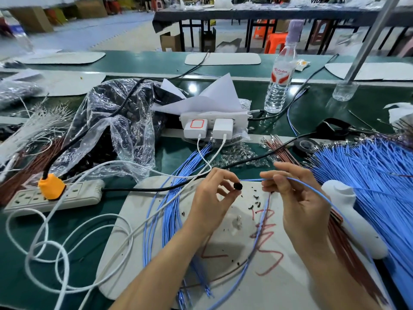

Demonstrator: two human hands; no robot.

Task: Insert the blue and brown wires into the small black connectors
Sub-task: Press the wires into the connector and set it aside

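My left hand (pixel 209 199) pinches a small black connector (pixel 238 186) between thumb and fingertips above the white mat (pixel 279 276). My right hand (pixel 299 198) pinches a blue wire (pixel 252 180) whose tip reaches the connector; the wire trails back over the hand to the right. A second blue wire and a brown wire (pixel 232 270) hang from the right hand down across the mat. Several loose black connectors (pixel 256 199) lie scattered on the mat between my hands. A bundle of blue wires (pixel 368 175) fans out at the right, with brown wires (pixel 348 249) beneath it.
A power strip (pixel 51 196) with an orange plug lies at the left, with white cables (pixel 49 253) looping around it. A clear plastic bag (pixel 116 121), two white chargers (pixel 207 127), a water bottle (pixel 279 81) and more blue wires (pixel 172 211) stand behind and beside the mat. A white handheld device (pixel 353 218) lies at right.
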